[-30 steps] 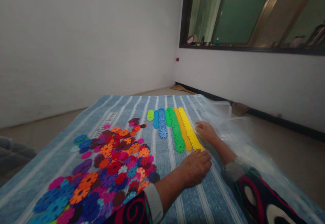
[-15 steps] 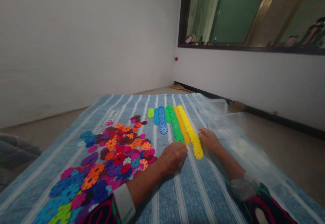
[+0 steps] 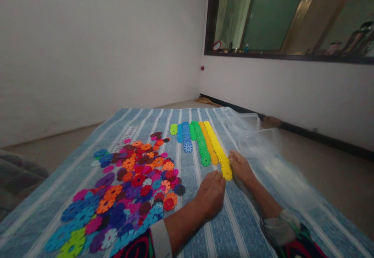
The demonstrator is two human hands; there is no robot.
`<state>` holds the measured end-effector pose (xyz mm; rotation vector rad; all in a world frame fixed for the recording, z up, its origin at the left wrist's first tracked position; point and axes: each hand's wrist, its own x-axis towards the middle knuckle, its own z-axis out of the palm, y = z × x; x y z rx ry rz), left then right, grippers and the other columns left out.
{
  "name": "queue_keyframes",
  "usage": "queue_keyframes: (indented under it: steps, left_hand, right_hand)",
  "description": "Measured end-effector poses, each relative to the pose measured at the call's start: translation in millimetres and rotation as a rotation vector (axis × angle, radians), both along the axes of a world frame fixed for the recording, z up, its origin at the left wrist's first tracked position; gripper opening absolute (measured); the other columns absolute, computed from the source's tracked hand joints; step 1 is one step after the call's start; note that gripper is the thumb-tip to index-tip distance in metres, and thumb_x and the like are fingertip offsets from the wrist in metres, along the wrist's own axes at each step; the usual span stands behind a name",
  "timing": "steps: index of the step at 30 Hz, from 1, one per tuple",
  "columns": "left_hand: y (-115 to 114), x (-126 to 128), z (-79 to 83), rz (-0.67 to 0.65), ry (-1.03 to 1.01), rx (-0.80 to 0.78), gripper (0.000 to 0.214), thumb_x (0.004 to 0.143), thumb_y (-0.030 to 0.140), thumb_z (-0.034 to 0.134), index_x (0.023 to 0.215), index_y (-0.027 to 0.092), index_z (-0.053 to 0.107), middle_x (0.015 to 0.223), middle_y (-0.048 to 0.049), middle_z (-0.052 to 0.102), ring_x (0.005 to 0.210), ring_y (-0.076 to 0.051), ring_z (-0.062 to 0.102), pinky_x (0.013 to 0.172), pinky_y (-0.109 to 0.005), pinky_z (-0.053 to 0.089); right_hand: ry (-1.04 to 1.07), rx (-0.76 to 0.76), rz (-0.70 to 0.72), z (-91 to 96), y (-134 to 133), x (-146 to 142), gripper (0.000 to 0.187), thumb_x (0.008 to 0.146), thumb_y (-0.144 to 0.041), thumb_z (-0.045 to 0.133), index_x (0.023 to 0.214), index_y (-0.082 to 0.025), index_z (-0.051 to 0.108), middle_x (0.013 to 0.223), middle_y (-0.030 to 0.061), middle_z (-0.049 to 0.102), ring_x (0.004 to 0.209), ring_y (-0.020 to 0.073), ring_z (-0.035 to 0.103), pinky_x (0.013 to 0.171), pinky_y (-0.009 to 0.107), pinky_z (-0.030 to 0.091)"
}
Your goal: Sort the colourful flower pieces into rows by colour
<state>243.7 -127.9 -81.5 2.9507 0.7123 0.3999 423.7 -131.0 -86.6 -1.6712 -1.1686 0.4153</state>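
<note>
A long row of overlapping yellow notched discs (image 3: pixel 217 149) lies on the striped cloth. My left hand (image 3: pixel 212 191) is at the left of its near end, fingers curled closed against the edge. Whatever those fingers hold, if anything, is hidden. Along the right side of the yellow row rests my right hand (image 3: pixel 241 168), its fingers loosely bent and apart, with no object visible in them. Left of the yellow discs run an orange-yellow row (image 3: pixel 209 143), a long green row (image 3: pixel 202 145), a short green row (image 3: pixel 193 132) and a blue row (image 3: pixel 187 137).
A wide pile of mixed-colour notched discs (image 3: pixel 137 180) spreads over the left of the cloth (image 3: pixel 193 234). Short light-blue (image 3: pixel 180 133) and lime (image 3: pixel 173 129) groups stand at the far end of the rows. Clear plastic containers (image 3: pixel 260 143) sit at the right edge.
My left hand has moved right, from the near end of the green and orange-yellow rows to the yellow row's end. My right hand has shifted slightly nearer. The yellow row's near end moved slightly.
</note>
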Motion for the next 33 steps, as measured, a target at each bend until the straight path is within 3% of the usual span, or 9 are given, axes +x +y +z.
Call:
queue_keyframes:
  steps: [10,13,20,33]
  left_hand:
    - [-5,5,-2.3,0.003,-0.014,-0.010,0.034,0.089,0.008,0.037,0.118,0.012,0.056,0.118,-0.0156,0.061,0.117,-0.027,0.054,0.103,-0.046,0.044]
    - [-5,3,-4.5,-0.004,-0.027,-0.013,0.037,0.087,0.006,0.039,0.120,0.012,0.056,0.125,-0.0164,0.060,0.122,-0.027,0.052,0.105,-0.047,0.043]
    - [-7,1,-1.0,-0.001,-0.027,0.011,0.039,0.089,0.008,0.037,0.123,0.011,0.055,0.127,-0.0166,0.060,0.123,-0.028,0.052,0.105,-0.047,0.043]
    - [-7,2,-2.6,-0.001,-0.011,-0.002,0.034,0.089,0.008,0.039,0.118,0.010,0.058,0.125,-0.0159,0.060,0.122,-0.028,0.053,0.105,-0.044,0.043]
  right_hand:
    - [0.023,-0.026,0.049,3.0,-4,-2,0.048,0.079,-0.037,0.044,0.117,-0.012,0.060,0.102,0.0096,0.070,0.096,0.0224,0.065,0.088,0.034,0.050]
    - [-0.077,-0.097,0.058,3.9,-12,-3,0.049,0.078,-0.030,0.044,0.121,-0.012,0.057,0.103,0.0095,0.069,0.097,0.0220,0.065,0.087,0.033,0.050]
    - [-0.494,-0.245,0.033,-1.2,-42,-4,0.059,0.073,-0.022,0.059,0.131,-0.015,0.052,0.126,0.0137,0.060,0.120,0.0264,0.054,0.104,0.036,0.039]
    - [-0.662,-0.374,0.083,8.1,-48,-10,0.023,0.082,-0.024,0.058,0.103,-0.015,0.062,0.107,0.0101,0.064,0.103,0.0236,0.057,0.089,0.030,0.042]
